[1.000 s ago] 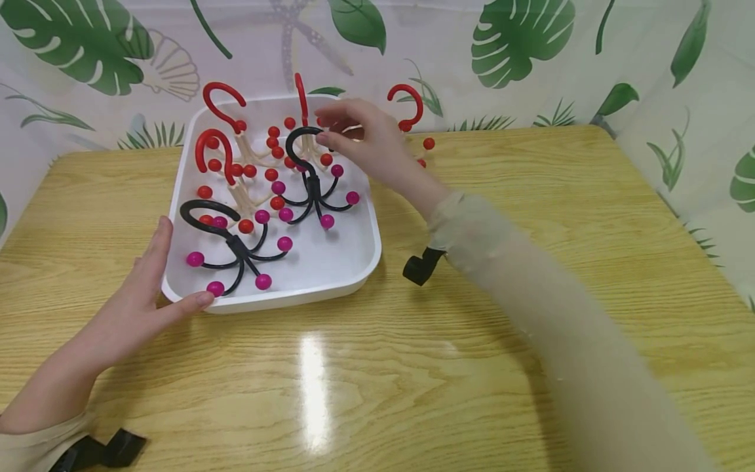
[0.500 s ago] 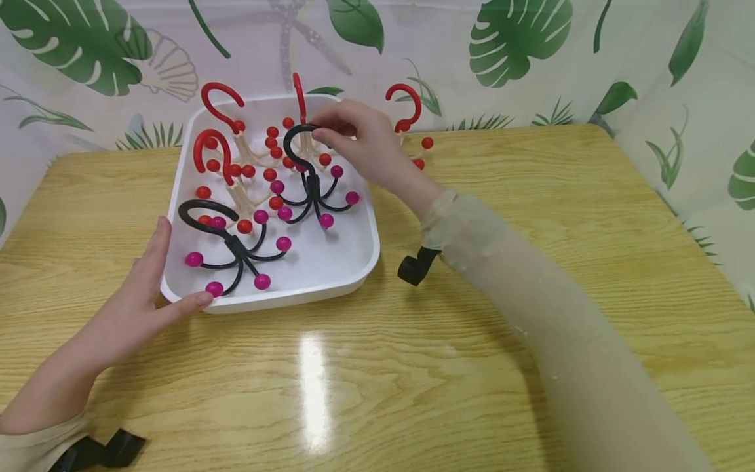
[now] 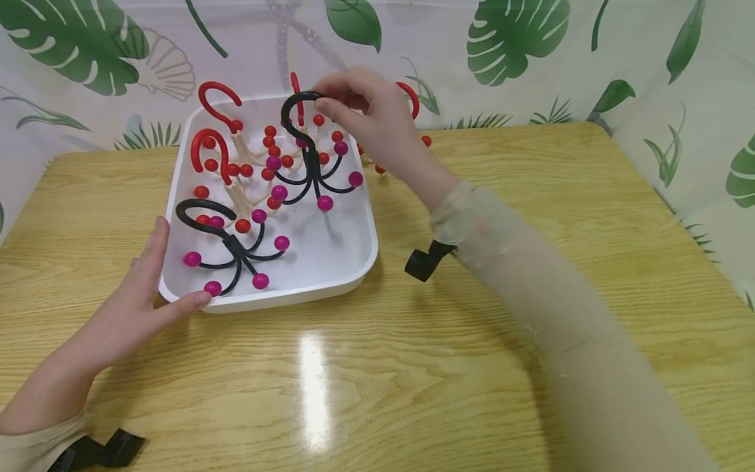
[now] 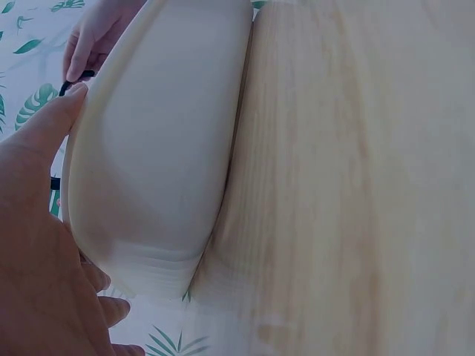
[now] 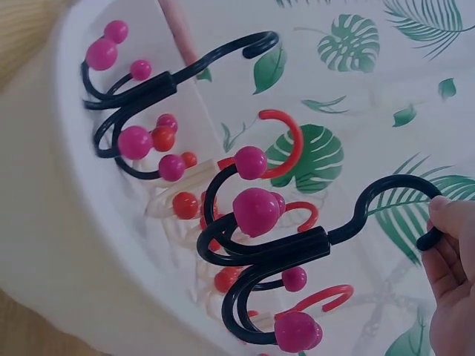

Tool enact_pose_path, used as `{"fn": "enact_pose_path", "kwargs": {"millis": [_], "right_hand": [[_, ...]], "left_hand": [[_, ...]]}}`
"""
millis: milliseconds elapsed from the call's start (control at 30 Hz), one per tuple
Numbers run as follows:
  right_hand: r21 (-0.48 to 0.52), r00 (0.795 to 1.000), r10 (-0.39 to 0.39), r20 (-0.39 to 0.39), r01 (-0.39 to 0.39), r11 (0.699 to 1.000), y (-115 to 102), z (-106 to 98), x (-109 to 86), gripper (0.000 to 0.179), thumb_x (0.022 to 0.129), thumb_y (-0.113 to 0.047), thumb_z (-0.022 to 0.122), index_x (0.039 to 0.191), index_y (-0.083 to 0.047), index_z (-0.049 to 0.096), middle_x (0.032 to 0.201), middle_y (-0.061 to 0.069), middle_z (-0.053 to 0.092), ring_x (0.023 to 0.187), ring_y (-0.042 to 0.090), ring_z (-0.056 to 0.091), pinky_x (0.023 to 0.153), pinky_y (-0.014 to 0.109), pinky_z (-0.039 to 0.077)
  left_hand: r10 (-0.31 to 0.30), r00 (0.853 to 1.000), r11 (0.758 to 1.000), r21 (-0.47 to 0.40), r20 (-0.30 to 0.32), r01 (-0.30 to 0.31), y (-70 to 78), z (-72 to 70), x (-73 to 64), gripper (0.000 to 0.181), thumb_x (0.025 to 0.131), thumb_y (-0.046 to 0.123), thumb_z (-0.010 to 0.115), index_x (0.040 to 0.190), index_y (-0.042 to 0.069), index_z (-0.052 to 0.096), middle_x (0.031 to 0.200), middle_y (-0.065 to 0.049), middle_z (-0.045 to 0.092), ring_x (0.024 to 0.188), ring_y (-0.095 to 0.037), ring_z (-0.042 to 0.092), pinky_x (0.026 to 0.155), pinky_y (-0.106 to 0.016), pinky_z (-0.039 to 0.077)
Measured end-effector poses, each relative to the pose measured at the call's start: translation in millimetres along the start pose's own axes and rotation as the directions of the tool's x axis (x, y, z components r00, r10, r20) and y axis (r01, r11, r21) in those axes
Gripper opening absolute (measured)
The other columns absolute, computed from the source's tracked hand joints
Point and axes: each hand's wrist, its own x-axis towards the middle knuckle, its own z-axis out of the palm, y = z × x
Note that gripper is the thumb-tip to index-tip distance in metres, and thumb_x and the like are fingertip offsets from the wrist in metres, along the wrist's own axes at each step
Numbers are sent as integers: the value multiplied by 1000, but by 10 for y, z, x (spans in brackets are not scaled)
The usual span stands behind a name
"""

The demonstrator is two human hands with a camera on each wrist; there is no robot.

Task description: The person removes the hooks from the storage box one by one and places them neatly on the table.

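My right hand [image 3: 374, 118] pinches the hooked handle of a black claw-shaped massager [image 3: 312, 164] with pink ball tips. It hangs upright over the right half of a white plastic tray [image 3: 330, 259]; in the right wrist view, thumb and fingers meet near the hook's end. A second black massager [image 3: 234, 246] with pink balls lies in the front left of the tray. My left hand [image 3: 126, 298] rests against the tray's front left corner, thumb on the front rim, fingers along the left side. Behind stand several red-hooked massagers [image 3: 238, 193] with red balls and pale legs.
Another red-hooked massager [image 3: 409, 98] stands outside the tray on the right, partly hidden by my right hand. Wood-grain table [image 3: 472, 295] surrounds the tray. A leaf-printed curtain [image 3: 430, 39] hangs along the back edge.
My right hand has risen with the black massager, so its pink balls are higher above the tray. The left hand and tray stay nearly in place.
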Motion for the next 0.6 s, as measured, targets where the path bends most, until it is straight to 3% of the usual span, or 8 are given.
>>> {"fn": "enact_pose_path", "kwargs": {"millis": [233, 367, 600], "right_hand": [[16, 999, -19, -40, 20, 1000, -240, -159, -104, 24, 87, -8, 58, 107, 5, 61, 100, 12, 61, 86, 12, 57, 81, 19, 47], [28, 997, -17, -71, 19, 999, -243, -264, -159, 24, 87, -7, 58, 106, 5, 62, 100, 12, 61, 84, 13, 57, 79, 21, 48], [30, 992, -28, -123, 32, 999, -136, -493, -254, 23, 86, -7, 59, 106, 4, 63, 98, 10, 62, 85, 13, 58, 81, 23, 48]], "left_hand": [[6, 1000, 1000, -1, -2, -6, -4, -2, 4, 100, 84, 36, 61, 140, 29, -22, 149, 4, -20, 136, -30, -16, 98, -65, -10], [9, 1000, 1000, -1, -2, -9, -7, -6, 5, 100, 84, 35, 62, 140, 30, -22, 149, 4, -20, 136, -31, -16, 99, -65, -10], [-17, 1000, 1000, -8, 7, 17, 3, -9, -7, 101, 84, 37, 62, 139, 34, -22, 149, 6, -21, 136, -33, -15, 95, -71, 2]]}}
